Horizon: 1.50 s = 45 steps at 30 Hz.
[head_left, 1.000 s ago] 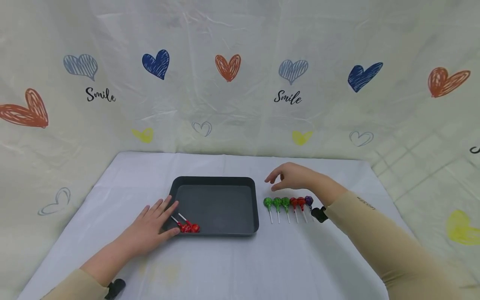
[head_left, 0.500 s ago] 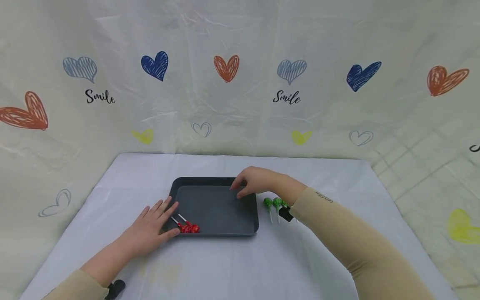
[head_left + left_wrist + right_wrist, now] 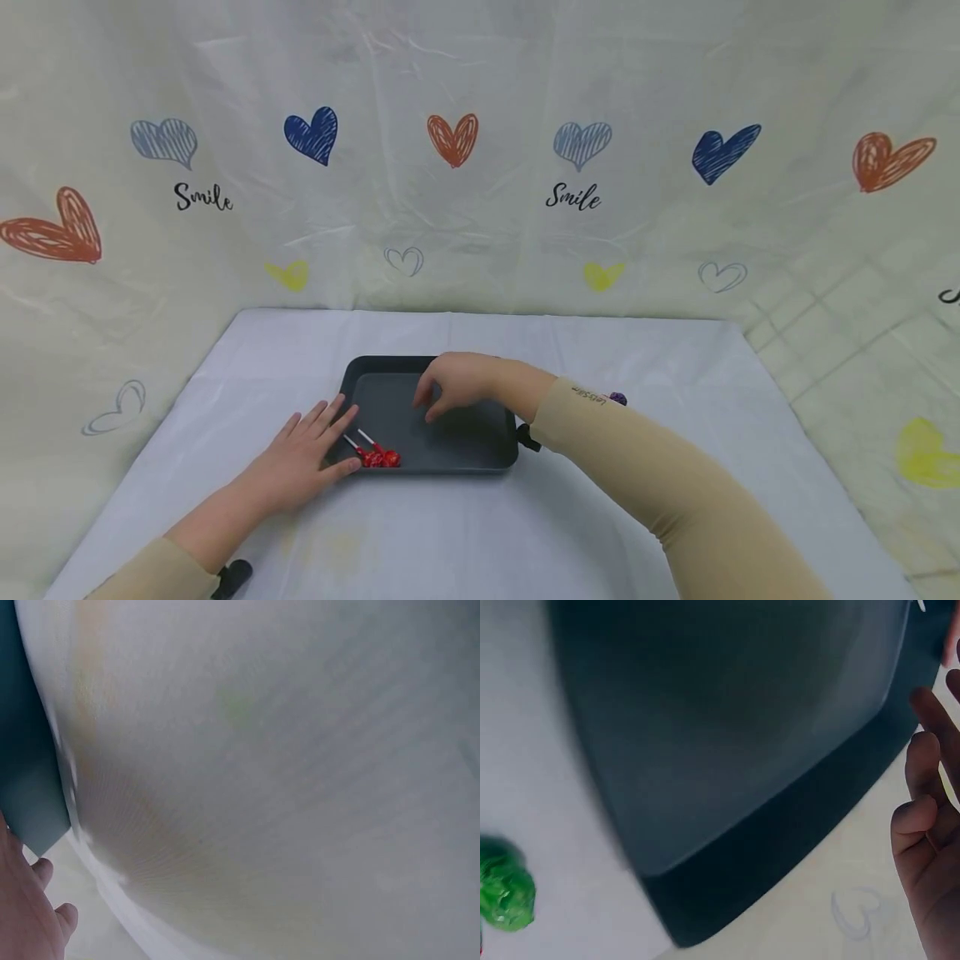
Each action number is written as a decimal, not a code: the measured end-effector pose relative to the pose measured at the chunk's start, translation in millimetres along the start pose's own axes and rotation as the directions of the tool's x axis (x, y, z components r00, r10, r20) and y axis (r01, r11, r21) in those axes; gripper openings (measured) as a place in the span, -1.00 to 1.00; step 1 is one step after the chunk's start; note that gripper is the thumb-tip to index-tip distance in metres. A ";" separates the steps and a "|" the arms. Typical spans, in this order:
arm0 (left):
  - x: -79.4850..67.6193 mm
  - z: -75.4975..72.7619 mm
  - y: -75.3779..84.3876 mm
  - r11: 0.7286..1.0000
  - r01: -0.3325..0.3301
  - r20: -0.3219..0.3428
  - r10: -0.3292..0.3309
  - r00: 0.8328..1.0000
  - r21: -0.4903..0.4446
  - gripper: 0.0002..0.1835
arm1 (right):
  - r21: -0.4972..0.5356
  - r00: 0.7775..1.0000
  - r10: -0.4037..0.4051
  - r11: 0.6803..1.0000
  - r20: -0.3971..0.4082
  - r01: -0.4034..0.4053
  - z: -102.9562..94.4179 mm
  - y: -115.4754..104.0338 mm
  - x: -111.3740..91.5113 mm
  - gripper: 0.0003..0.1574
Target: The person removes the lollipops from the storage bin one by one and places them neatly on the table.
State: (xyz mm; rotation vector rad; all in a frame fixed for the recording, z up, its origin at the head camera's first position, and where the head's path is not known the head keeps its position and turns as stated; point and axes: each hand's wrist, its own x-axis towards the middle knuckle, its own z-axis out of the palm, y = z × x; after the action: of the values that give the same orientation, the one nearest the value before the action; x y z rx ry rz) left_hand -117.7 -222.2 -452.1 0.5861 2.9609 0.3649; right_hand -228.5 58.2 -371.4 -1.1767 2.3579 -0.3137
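My left hand (image 3: 303,458) lies with spread fingers on the left rim of a dark grey tray (image 3: 450,463). Two red lollipops (image 3: 385,457) with white sticks lie in the tray's near left corner, beside that hand's thumb. Above the tray's middle hovers my right hand (image 3: 460,383), its fingers loosely bent and holding nothing. The right wrist view confirms bare, relaxed fingers (image 3: 924,757) above the tray (image 3: 727,847). A green lollipop (image 3: 506,892) shows right of the tray there. In the head view a purple lollipop (image 3: 617,398) peeks out behind the right sleeve, which covers the others.
White cloth (image 3: 420,533) covers the table. Behind it hangs a pale sheet (image 3: 510,225) printed with hearts and "Smile". Black wrist straps (image 3: 528,437) sit at both cuffs. The left wrist view mostly holds cloth (image 3: 262,787) with faint yellowish stains.
My right hand has moved left from behind the row of green, red and purple lollipops to over the tray, its sleeve now covering most of the row. The left hand stays put.
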 end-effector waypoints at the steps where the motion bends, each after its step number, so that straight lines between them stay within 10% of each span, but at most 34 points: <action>1: 0.1 0.2 -0.5 1.000 0.003 0.004 -0.003 1.000 0.002 -0.01 | -0.020 1.000 -0.011 1.000 0.013 0.011 2.2 -2.9 4.1 -0.62; 18: 0.0 -0.8 -3.2 1.000 0.001 0.008 -0.001 1.000 -0.009 0.01 | -0.117 0.987 -0.071 0.989 0.142 0.088 26.9 -43.7 41.0 -0.75; 45: 0.4 1.9 -4.3 0.999 -0.025 -0.027 0.025 0.999 -0.026 -0.05 | -0.159 0.988 -0.009 0.987 0.154 0.034 39.3 -45.1 44.8 -0.83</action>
State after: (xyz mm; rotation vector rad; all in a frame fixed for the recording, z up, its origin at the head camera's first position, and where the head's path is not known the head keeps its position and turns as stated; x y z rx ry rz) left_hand -119.4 -225.5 -455.0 0.6205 2.9716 0.4158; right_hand -200.2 -4.4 -401.0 -1.2540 2.2713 -0.0380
